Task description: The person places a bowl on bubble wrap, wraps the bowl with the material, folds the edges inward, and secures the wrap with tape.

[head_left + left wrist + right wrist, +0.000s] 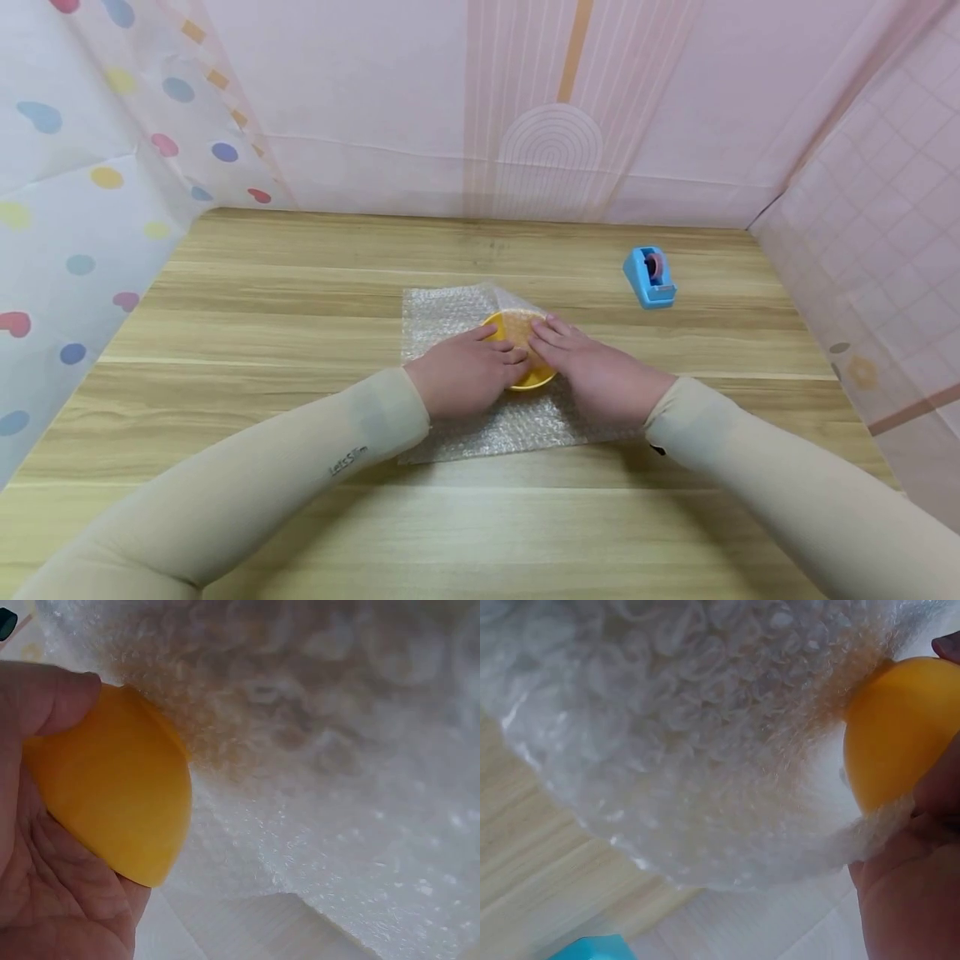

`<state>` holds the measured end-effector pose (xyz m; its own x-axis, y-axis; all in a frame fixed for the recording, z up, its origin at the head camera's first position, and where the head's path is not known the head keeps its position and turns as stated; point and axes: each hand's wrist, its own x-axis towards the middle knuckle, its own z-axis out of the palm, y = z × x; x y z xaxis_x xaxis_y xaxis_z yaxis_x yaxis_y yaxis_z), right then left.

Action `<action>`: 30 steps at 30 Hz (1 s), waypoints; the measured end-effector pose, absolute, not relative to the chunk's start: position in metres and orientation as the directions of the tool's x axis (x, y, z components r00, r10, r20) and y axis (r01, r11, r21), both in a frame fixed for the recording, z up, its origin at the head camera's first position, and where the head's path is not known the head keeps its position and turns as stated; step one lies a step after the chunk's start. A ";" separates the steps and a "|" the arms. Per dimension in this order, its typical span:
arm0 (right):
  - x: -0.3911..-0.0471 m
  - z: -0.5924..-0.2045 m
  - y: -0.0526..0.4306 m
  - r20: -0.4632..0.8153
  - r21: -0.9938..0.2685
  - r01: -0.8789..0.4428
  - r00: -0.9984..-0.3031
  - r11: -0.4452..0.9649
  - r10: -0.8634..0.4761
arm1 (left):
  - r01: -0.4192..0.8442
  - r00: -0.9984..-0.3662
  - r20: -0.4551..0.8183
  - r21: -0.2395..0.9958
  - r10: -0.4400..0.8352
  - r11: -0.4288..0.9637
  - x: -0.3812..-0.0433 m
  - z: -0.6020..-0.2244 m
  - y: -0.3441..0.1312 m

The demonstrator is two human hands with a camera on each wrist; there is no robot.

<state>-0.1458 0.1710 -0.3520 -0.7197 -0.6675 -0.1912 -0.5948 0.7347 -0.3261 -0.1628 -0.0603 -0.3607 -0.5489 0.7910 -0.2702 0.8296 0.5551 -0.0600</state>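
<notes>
A round yellow bowl (534, 381) sits on a sheet of clear bubble wrap (438, 312) on the wooden table. One corner of the wrap is folded over the bowl's far right part. From the left, my left hand (471, 372) grips the bowl, fingers over its rim; in the left wrist view the thumb lies against the bowl's curved yellow side (120, 780). On the opposite side, my right hand (603, 375) holds the folded wrap (667, 787) against the bowl, its fingertips over the rim. Both hands hide parts of the bowl.
A blue tape dispenser (649, 279) with a pink roll stands at the back right of the wooden table (300, 292). Patterned cloth walls (360, 108) rise along the table's back and both sides.
</notes>
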 end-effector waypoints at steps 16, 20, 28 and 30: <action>-0.148 -0.344 0.198 -0.208 -0.460 -0.397 -0.821 0.794 -0.531 | 0.821 -0.556 -0.300 -0.050 0.776 0.569 -0.164 -0.361 -0.055; -0.145 -0.341 0.206 -0.245 -0.423 -0.314 -0.863 0.850 -0.441 | 0.820 -0.555 -0.297 -0.037 0.777 0.572 -0.164 -0.360 -0.056; -0.141 -0.343 0.212 -0.266 -0.352 -0.269 -0.890 0.897 -0.371 | 0.813 -0.559 -0.313 -0.026 0.767 0.582 -0.166 -0.360 -0.058; -0.142 -0.344 0.212 -0.273 -0.348 -0.251 -0.895 0.903 -0.354 | 0.811 -0.562 -0.315 -0.027 0.765 0.585 -0.167 -0.360 -0.058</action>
<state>-0.1417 0.2124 -0.3438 -0.8945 -0.3536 -0.2734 -0.2507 0.9033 -0.3481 -0.1673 -0.0579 -0.3604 -0.5621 0.7647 -0.3151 0.8107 0.5849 -0.0268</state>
